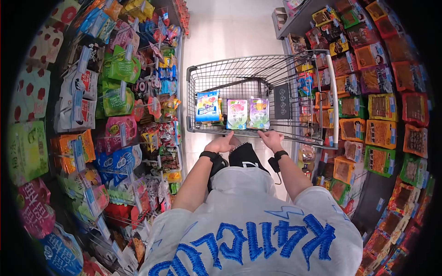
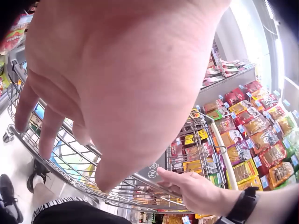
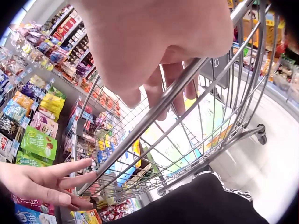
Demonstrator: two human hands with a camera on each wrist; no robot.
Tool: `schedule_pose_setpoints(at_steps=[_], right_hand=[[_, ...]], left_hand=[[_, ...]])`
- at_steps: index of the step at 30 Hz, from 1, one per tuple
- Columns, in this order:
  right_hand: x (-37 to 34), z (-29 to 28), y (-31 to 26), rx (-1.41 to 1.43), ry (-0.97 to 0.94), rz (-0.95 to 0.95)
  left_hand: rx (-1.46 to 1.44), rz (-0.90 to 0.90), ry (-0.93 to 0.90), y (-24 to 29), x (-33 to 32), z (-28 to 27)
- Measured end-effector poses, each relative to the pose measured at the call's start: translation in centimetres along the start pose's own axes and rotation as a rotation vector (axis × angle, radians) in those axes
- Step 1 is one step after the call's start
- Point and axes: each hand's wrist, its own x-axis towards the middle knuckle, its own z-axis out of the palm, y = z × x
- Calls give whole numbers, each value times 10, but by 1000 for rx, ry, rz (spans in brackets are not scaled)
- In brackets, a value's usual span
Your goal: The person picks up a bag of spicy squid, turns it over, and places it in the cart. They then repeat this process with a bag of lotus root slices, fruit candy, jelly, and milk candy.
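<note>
A wire shopping cart (image 1: 230, 62) stands crosswise before the person, its near rim by both hands. My left hand (image 1: 220, 144) is at that rim with fingers spread and nearly straight, holding nothing. Farther right, my right hand (image 1: 272, 139) grips the rim; in the right wrist view its fingers (image 3: 174, 88) hang over the rail on the basket side. In the basket lie a blue snack bag (image 1: 208, 108), a pink-and-green pouch (image 1: 237, 113) and a purple-and-green pouch (image 1: 259, 113), side by side.
Shelves of hanging snack packs (image 1: 122, 64) line the left side; racks of packaged snacks (image 1: 382, 108) line the right. The cart's pale push handle (image 1: 332, 101) is at the right end. A pale tiled floor (image 1: 230, 27) runs ahead between them.
</note>
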Motion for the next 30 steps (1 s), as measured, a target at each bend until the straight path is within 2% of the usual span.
schedule_pose_setpoints(at_steps=[2, 3, 4, 6, 8, 10, 11, 13, 15, 18, 19, 20, 21, 22, 24, 25, 27, 28, 30], right_hand=[[6, -7, -2, 21, 4, 2], [10, -12, -3, 21, -20, 25], [16, -14, -3, 24, -44, 49], [35, -19, -3, 45, -99, 83], [71, -24, -9, -133, -234, 68], [112, -23, -22, -72, -275, 87], [130, -17, -30, 55, -234, 62], [169, 5, -40, 247, -195, -15], [207, 29, -51, 272, -285, -154], [252, 53, -78, 266, -401, -212], [261, 48, -96, 287, -352, -253], [278, 52, -108, 287, -432, -278], [292, 68, -115, 376, -421, -228], [301, 83, -121, 546, -340, -282], [318, 114, -132, 618, -239, -294], [324, 121, -139, 615, -253, -283], [328, 130, -148, 397, -325, -278], [325, 132, -155, 394, -342, -267], [321, 135, -165, 557, -398, -66]], left_hand=[[-74, 139, 63, -11, 19, -10], [-191, 244, 186, -25, 38, -4], [-195, 230, 174, -28, 43, -9], [-498, 93, 156, -29, 57, -26], [-570, -9, 143, -30, 64, -44], [-801, -125, 151, -35, 79, -60], [-837, -146, 185, -39, 86, -67], [-803, -166, 239, -51, 104, -84], [-791, -213, 365, -67, 123, -93], [-739, -264, 538, -103, 164, -96], [-737, -298, 570, -111, 175, -100], [-735, -333, 603, -118, 185, -105], [-715, -341, 651, -123, 194, -110], [-829, -431, 614, -119, 196, -122], [-690, -464, 708, -129, 211, -127], [-753, -502, 684, -141, 222, -128], [-826, -555, 677, -155, 240, -129], [-868, -546, 667, -157, 246, -131], [-812, -540, 689, -153, 254, -135]])
